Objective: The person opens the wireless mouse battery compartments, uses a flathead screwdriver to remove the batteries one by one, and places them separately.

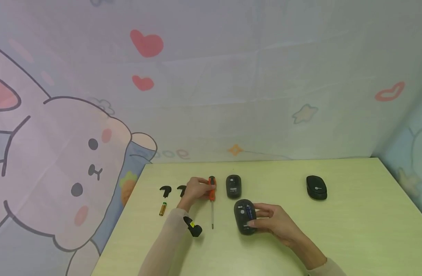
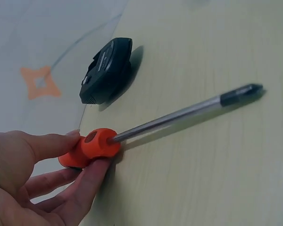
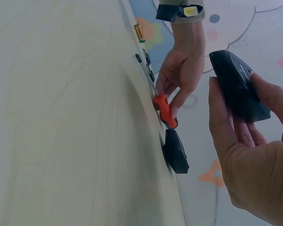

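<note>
Across a pale yellow-green table (image 1: 352, 222), our left hand (image 1: 196, 188) pinches the handle of a long screwdriver (image 1: 212, 195) with an orange-and-black grip and a steel shaft, left of centre, its tip toward the front edge. We cannot tell whether that tip touches the surface. Our right hand (image 1: 271, 222) grips an oval black plastic computer mouse (image 1: 243, 220) by its sides, nearer the front edge, its underside and what looks like a blue battery showing. A second black mouse with a printed label (image 1: 233, 186) sits just beside the handle, near the back edge; a dark rounded mouse with a pale logo (image 1: 316, 188) lies toward the back right corner. Near the back left corner lies a gold-and-green cylindrical battery (image 1: 162, 209).

For steady handling, we judge it best to hold the orange grip firmly, control the tip, avoid knocking the neighbouring mouse, and keep the held one level so nothing slips from its underside.
</note>
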Tool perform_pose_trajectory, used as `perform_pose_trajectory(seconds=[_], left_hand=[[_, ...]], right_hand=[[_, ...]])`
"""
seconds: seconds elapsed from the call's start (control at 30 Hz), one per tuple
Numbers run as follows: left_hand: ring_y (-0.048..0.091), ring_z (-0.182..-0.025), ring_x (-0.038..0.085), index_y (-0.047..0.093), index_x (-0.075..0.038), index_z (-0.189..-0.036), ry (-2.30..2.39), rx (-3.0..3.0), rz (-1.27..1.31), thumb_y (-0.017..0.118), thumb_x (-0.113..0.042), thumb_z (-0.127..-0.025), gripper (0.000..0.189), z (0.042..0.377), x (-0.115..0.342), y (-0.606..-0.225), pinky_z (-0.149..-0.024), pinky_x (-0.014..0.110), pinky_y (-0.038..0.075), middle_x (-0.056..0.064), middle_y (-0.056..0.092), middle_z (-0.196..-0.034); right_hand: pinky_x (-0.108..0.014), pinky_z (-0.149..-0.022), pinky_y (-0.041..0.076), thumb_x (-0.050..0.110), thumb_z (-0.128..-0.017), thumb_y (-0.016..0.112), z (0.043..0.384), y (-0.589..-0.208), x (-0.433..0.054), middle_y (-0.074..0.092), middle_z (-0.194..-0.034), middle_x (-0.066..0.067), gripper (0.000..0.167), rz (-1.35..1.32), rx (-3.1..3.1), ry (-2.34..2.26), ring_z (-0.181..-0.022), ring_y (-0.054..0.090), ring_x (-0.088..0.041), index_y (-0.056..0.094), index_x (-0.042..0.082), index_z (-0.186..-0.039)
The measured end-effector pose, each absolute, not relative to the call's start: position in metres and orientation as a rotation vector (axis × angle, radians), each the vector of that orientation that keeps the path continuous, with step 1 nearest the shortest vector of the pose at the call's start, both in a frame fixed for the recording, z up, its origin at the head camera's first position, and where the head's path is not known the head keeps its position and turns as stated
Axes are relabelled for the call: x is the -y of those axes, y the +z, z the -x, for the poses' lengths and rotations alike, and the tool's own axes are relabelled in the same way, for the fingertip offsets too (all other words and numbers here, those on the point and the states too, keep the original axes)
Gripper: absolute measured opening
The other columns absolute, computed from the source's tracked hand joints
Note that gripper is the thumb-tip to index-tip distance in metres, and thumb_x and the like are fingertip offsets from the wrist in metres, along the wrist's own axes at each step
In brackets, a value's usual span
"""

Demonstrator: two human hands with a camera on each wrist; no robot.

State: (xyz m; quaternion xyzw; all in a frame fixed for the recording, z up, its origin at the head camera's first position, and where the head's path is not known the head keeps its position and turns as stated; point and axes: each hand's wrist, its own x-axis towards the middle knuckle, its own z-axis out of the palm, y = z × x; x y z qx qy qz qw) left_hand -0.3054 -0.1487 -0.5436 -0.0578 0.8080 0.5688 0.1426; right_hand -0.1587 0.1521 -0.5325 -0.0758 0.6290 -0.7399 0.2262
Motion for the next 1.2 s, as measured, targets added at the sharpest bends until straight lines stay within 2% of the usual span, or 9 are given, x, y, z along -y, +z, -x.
perform_pose_trajectory(seconds=[0.4,0.63,0.77,0.93,1.2], left_hand=[[0.080,-0.080,0.020,0.068,0.005,-0.127,1.577,-2.417,0.146,0.084,-0.018,-0.091,0.046,0.303,0.146,-0.543,-0.072,0.034,0.068,0.019,0.080,-0.102],[0.079,-0.079,0.020,0.066,0.006,-0.130,1.484,-2.506,0.158,0.086,-0.026,-0.088,0.056,0.298,0.148,-0.539,-0.075,0.034,0.067,0.018,0.079,-0.102],[0.076,-0.077,0.018,0.068,0.002,-0.128,1.387,-2.593,0.168,0.086,-0.030,-0.088,0.054,0.297,0.150,-0.539,-0.075,0.033,0.064,0.013,0.077,-0.101],[0.074,-0.073,0.017,0.071,0.001,-0.124,1.342,-2.645,0.147,0.086,-0.031,-0.089,0.050,0.298,0.149,-0.540,-0.070,0.028,0.059,0.011,0.079,-0.089],[0.076,-0.074,0.022,0.071,0.001,-0.125,1.306,-2.711,0.075,0.081,-0.030,-0.093,0.045,0.293,0.149,-0.534,-0.070,0.031,0.059,0.012,0.080,-0.085]], right_hand=[[-0.038,-0.089,0.066,0.011,-0.088,0.084,0.159,-0.532,-0.152,0.075,-0.125,-0.016,0.082,0.196,-1.746,-2.032,-0.103,0.079,-0.026,0.041,-0.011,-0.154],[-0.038,-0.088,0.067,0.010,-0.088,0.084,0.160,-0.535,-0.151,0.075,-0.124,-0.016,0.081,0.209,-1.751,-2.032,-0.102,0.079,-0.026,0.041,-0.012,-0.154],[-0.037,-0.086,0.067,0.011,-0.089,0.084,0.160,-0.536,-0.151,0.075,-0.125,-0.018,0.081,0.204,-1.769,-2.026,-0.102,0.079,-0.025,0.041,-0.011,-0.154],[-0.036,-0.086,0.067,0.011,-0.089,0.083,0.160,-0.537,-0.151,0.075,-0.126,-0.018,0.081,0.205,-1.762,-2.023,-0.102,0.079,-0.025,0.041,-0.011,-0.154],[-0.037,-0.087,0.067,0.010,-0.090,0.082,0.159,-0.537,-0.149,0.076,-0.125,-0.017,0.080,0.214,-1.749,-2.027,-0.103,0.079,-0.025,0.039,-0.012,-0.154]])
